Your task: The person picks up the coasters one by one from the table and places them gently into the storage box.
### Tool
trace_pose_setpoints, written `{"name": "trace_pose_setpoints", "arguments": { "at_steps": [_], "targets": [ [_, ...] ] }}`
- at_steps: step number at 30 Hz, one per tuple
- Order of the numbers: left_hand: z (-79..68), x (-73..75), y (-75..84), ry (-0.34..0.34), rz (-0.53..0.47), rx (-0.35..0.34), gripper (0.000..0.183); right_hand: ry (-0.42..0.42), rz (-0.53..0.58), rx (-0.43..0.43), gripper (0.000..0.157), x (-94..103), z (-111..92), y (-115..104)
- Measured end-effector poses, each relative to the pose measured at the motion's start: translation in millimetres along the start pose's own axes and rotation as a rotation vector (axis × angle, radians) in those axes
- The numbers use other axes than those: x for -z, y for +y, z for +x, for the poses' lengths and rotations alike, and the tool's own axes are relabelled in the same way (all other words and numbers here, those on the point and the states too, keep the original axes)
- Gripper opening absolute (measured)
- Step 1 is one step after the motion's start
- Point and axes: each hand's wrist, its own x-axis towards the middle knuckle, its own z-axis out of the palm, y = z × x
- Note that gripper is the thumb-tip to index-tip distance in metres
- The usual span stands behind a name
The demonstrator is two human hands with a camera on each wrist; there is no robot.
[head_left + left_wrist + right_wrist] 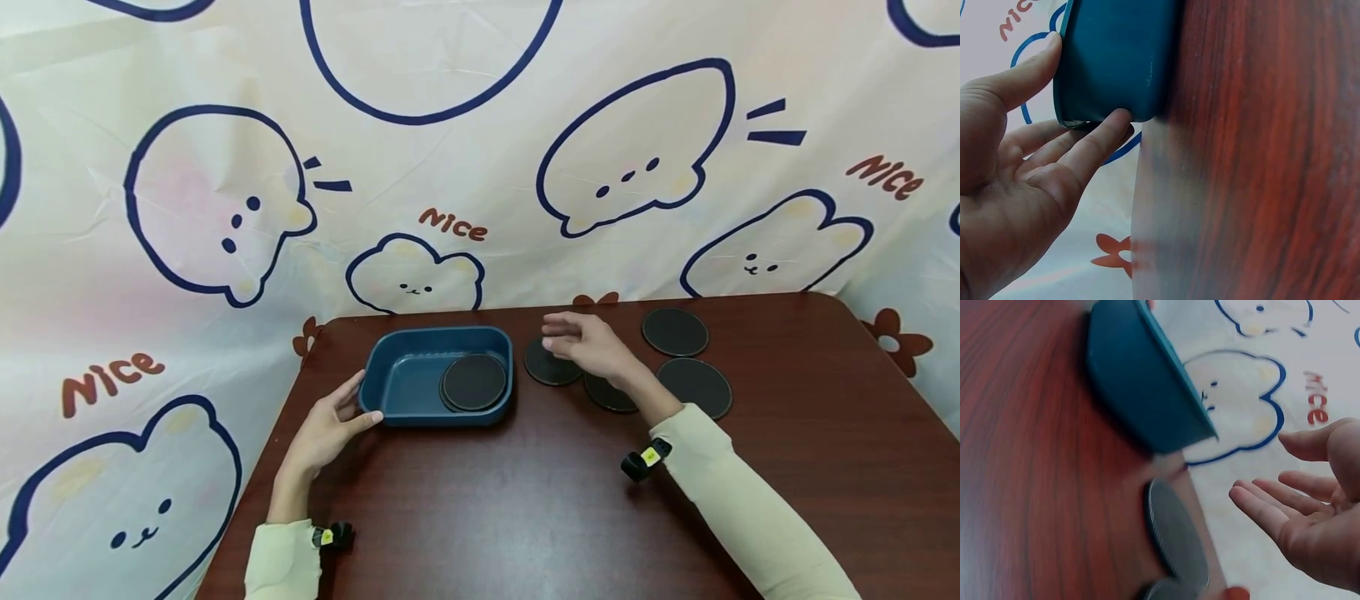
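A blue rectangular container point(405, 421) stands on the table, with a small stack of black round coasters point(474, 383) in its right part. My left hand point(324, 429) holds the container's left end, thumb at the near corner and fingers along the end wall; the left wrist view shows the fingertips touching it. My right hand point(592, 343) hovers over a black coaster point(551, 367) just right of the container, fingers extended and nothing in them. In the right wrist view, the palm and loose fingers are apart from the coaster point(1179, 534).
More black coasters lie to the right: one point(609, 396) partly under my right forearm, one at the back point(675, 332) and another point(697, 387) in front of that. A printed cloth point(465, 175) hangs behind the brown table point(480, 517).
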Motion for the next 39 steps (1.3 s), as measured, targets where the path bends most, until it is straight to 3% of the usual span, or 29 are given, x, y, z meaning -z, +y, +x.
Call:
{"name": "trace_pose_setpoints", "arguments": {
  "at_steps": [15, 25, 32, 39],
  "targets": [
    [-0.3, -1.6, -0.9, 0.002, -0.014, 0.006, 0.083, 0.058, 0.151, -0.094, 0.073, 55.6, -35, 52],
    [-1.1, -0.5, -2.9, 0.007, -0.010, -0.002, 0.084, 0.092, 0.153, -0.124, 0.081, 89.4, -62, 69],
    [-1.5, -0.8, -3.7, 0.006, 0.010, -0.010, 0.085, 0.146, 0.041, -0.103, 0.082, 106.3, -81, 83],
    [-2.5, 0.2, -1.2, 0.003, -0.002, -0.013, 0.085, 0.279, -0.208, -0.057, 0.071, 122.0, -98, 95]
  ]
}}
